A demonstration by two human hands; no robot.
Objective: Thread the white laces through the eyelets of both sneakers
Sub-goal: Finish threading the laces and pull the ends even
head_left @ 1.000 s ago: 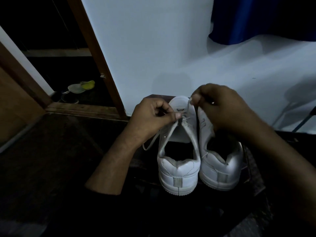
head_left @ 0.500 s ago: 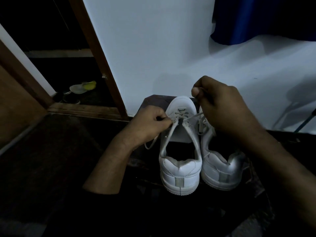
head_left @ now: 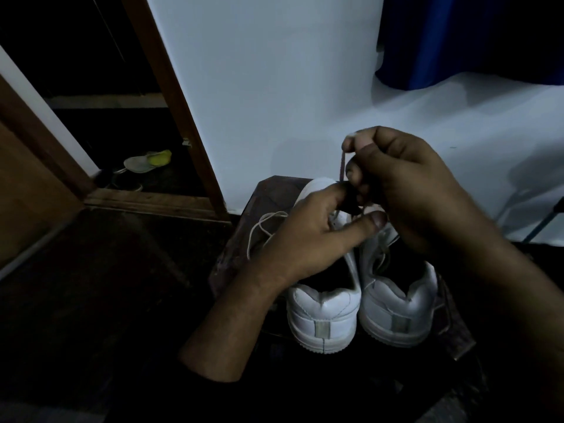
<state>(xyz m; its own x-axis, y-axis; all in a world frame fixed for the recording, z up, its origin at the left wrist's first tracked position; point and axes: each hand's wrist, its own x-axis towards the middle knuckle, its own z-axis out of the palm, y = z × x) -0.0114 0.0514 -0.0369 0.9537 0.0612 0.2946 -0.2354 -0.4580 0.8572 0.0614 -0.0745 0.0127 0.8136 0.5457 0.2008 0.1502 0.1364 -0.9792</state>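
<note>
**White lace pinched above the left-hand sneaker, centre of frame**

White leather sneakers stand side by side, heels toward the camera, just below the middle of the frame: the left-hand sneaker (head_left: 323, 315) and the right-hand sneaker (head_left: 396, 312), touching or nearly so along their inner sides. Both sit on a dark patterned mat (head_left: 244, 239) on the floor.

Right hand (head_left: 409, 190): raised above the toe end of the pair, fingers curled. Grip: forefinger and thumb pinch a white lace (head_left: 342, 166), which runs straight down from the pinch toward the eyelet area. The eyelets are hidden behind the hands.

Left hand (head_left: 308, 236): lies over the front of the left-hand sneaker, fingers curled at the lace area, thumb stretched toward the right hand. Whether its grip actually holds the lace cannot be told; the fingertips are in shadow.

A loose loop of lace (head_left: 262, 227) trails out on the left side of the left hand, over the mat.

Surroundings: pale wall (head_left: 274, 87) behind the sneakers; brown wooden door frame (head_left: 177, 117) at upper left; blue cloth (head_left: 457, 41) at upper right; a yellow and pale object (head_left: 149, 160) on the dark floor beyond the frame, too dim to identify.
</note>
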